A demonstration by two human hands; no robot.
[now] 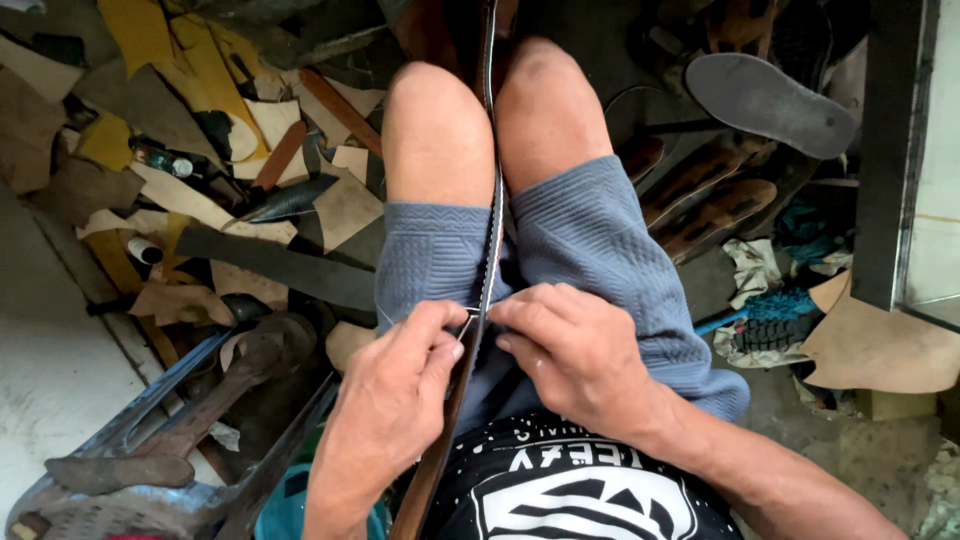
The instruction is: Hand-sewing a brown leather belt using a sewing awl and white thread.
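Between knees, strap [489, 215], hands [400, 390] pinching it

I saw blue-grey textured shorts [590, 240], a dark brown strap [487, 250] with pale stitching, tan and yellow leather scraps [190, 60], a grey sole [770, 100].

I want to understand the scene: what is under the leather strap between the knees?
Under the leather strap lie blue-grey shorts; lower, both hands cover it, so that part stays hidden.

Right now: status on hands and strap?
Left hand and right hand both pinching the leather strap, clamped between the knees. Nothing in the way.
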